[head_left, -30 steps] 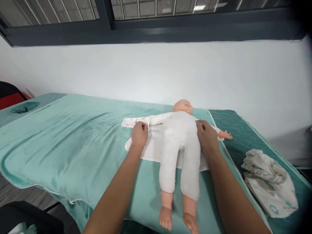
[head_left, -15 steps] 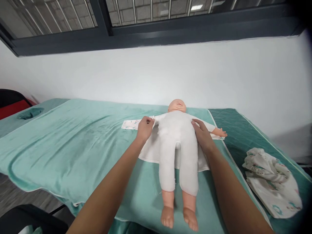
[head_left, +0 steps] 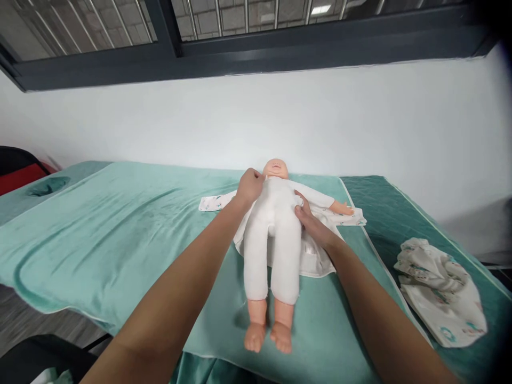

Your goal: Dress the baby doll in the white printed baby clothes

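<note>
A baby doll (head_left: 275, 234) with a white cloth body lies on its back on an opened white printed garment (head_left: 320, 256), spread on a teal towel (head_left: 120, 224). My left hand (head_left: 249, 188) is closed over the doll's left shoulder, fingers curled on the arm there. Against the other side of the doll's chest my right hand (head_left: 307, 217) presses, fingers curled around the torso. The doll's far arm (head_left: 340, 207) sticks out to the right over the garment's sleeve. Its bare feet (head_left: 268, 337) point toward me.
A crumpled printed cloth (head_left: 440, 290) lies on the darker green cover (head_left: 400, 213) at the right. A white wall runs right behind the bed under a dark window frame (head_left: 256, 48). A red and black chair (head_left: 18, 170) stands far left.
Both hands moved inward from the garment's edges onto the doll's body. The left hand went up to the shoulder, the right to the chest, and the doll has shifted slightly left.
</note>
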The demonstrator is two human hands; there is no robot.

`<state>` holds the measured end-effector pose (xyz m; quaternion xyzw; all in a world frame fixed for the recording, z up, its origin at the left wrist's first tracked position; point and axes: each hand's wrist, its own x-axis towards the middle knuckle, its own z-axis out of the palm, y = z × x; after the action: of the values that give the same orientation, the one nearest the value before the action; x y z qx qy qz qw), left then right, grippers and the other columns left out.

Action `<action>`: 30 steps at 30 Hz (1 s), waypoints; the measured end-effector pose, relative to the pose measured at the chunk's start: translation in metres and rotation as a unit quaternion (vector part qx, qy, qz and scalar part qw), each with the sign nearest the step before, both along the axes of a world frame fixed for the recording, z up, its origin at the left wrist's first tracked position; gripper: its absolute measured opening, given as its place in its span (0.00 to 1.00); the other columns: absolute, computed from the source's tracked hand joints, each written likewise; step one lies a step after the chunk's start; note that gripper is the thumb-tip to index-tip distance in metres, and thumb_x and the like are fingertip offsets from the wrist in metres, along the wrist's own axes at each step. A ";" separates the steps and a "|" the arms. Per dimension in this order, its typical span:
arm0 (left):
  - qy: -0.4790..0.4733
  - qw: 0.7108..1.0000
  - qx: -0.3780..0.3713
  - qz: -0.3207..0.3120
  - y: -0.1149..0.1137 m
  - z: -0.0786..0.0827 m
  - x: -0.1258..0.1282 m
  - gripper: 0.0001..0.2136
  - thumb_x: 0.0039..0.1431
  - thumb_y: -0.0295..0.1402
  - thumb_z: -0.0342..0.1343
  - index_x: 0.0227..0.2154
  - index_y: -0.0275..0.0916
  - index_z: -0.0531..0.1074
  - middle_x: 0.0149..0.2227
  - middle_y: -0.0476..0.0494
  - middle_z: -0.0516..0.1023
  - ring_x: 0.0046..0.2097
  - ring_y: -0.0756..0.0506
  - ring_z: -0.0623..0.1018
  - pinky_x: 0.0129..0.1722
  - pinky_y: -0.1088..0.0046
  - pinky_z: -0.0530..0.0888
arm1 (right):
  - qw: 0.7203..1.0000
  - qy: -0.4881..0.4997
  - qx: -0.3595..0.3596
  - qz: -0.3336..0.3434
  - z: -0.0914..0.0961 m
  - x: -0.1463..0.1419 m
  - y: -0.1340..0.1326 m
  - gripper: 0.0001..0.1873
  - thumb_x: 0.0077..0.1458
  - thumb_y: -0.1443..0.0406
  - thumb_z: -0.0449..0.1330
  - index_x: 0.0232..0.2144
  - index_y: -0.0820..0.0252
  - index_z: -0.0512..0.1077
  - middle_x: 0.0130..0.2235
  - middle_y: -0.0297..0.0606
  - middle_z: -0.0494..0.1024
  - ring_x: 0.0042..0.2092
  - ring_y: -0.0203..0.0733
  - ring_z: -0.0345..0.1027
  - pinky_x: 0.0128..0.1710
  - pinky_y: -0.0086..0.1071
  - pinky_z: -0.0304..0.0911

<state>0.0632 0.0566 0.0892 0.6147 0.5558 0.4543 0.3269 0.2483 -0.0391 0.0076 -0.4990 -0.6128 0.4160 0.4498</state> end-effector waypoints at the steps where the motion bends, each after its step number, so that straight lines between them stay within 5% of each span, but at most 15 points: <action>1: 0.007 1.000 -0.002 -0.003 -0.004 0.003 0.003 0.10 0.57 0.30 0.59 0.24 0.40 0.65 0.25 0.49 0.69 0.30 0.47 0.68 0.36 0.68 0.65 | 1.000 -0.006 0.001 0.011 -0.001 0.000 -0.001 0.38 0.63 0.42 0.45 0.69 0.43 0.42 0.73 0.33 0.46 0.72 0.38 0.40 0.70 0.44 0.42; 8: -0.024 0.977 -0.073 -0.199 -0.054 0.029 0.016 0.07 0.58 0.33 0.59 0.27 0.39 0.68 0.27 0.47 0.75 0.24 0.47 0.75 0.30 0.68 0.72 | 0.999 -0.012 0.028 0.013 -0.005 0.002 0.000 0.36 0.64 0.43 0.48 0.69 0.41 0.44 0.72 0.32 0.48 0.73 0.38 0.38 0.71 0.46 0.38; 14: 0.147 0.983 0.096 -0.056 -0.037 0.004 0.002 0.03 0.61 0.31 0.55 0.37 0.40 0.72 0.38 0.40 0.79 0.43 0.40 0.78 0.45 0.64 0.70 | 1.000 -0.014 0.009 0.006 -0.006 0.004 0.005 0.39 0.62 0.43 0.50 0.69 0.48 0.45 0.72 0.37 0.46 0.72 0.39 0.39 0.71 0.42 0.38; 18: 0.215 0.969 0.066 -0.104 -0.019 -0.008 0.009 0.11 0.63 0.36 0.53 0.46 0.40 0.72 0.42 0.37 0.80 0.45 0.37 0.78 0.45 0.64 0.69 | 1.000 -0.012 0.011 0.013 -0.006 0.006 0.008 0.40 0.62 0.43 0.52 0.68 0.47 0.45 0.72 0.38 0.47 0.72 0.42 0.43 0.70 0.42 0.42; 24: 0.272 0.943 0.104 -0.160 -0.008 0.004 0.053 0.10 0.63 0.33 0.52 0.46 0.39 0.72 0.49 0.35 0.78 0.49 0.36 0.77 0.46 0.64 0.69 | 0.999 -0.008 0.023 0.025 0.004 0.006 0.007 0.42 0.61 0.45 0.54 0.69 0.52 0.45 0.72 0.40 0.47 0.72 0.43 0.42 0.70 0.42 0.43; 27: 0.361 0.897 0.098 -0.235 -0.015 0.010 0.094 0.12 0.63 0.31 0.51 0.47 0.39 0.71 0.51 0.35 0.77 0.51 0.38 0.76 0.48 0.65 0.70 | 1.000 -0.021 0.023 0.007 0.007 0.005 0.007 0.40 0.61 0.48 0.55 0.68 0.57 0.50 0.70 0.44 0.55 0.71 0.48 0.46 0.69 0.44 0.47; 30: 0.503 0.785 0.106 -0.345 -0.022 0.013 0.138 0.15 0.59 0.30 0.53 0.49 0.38 0.69 0.51 0.36 0.77 0.52 0.38 0.76 0.50 0.61 0.70 | 0.998 -0.040 0.040 0.012 0.004 0.005 0.010 0.34 0.62 0.51 0.54 0.65 0.58 0.59 0.66 0.45 0.63 0.68 0.52 0.53 0.67 0.45 0.51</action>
<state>0.2016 0.0347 0.1018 0.9379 0.3402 -0.0065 0.0683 0.2538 -0.0289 0.0117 -0.4895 -0.6527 0.3758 0.4395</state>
